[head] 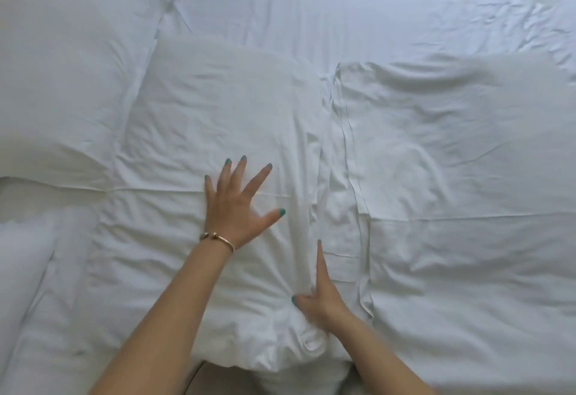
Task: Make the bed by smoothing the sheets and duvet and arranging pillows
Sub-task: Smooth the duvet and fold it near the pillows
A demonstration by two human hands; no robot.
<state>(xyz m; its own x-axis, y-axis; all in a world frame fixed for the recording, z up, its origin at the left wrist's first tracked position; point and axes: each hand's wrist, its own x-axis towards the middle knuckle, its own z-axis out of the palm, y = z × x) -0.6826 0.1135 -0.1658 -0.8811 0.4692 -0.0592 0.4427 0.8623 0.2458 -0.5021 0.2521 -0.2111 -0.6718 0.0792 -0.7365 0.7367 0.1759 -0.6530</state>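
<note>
- no brand, label or writing readable anywhere; all linen plain white.
- bed (343,5) fills the view; far edge runs along the top, near edge at the bottom by the person.
- left hand (240,204): flat, fingers spread wide, palm down on the middle pillow (218,120), grasping nothing. gold bracelet (218,237) on that wrist, teal nail polish.
- right hand (321,298): edge-on, index finger straight out, pressed into the crease btw the middle pillow and the right pillow (452,161); thumb touches bunched fabric, other fingers hidden, so can't tell if it grips any.
- right pillow lies just beside the middle one, wrinkled, toward the right edge of the bed.
- third pillow (62,76) at the far left corner, touching the middle one.
- duvet (28,270), puffy fold, at the left edge near the bottom.
- sheet (311,23) creased along the far edge.
- nothing blocks the hands.
</note>
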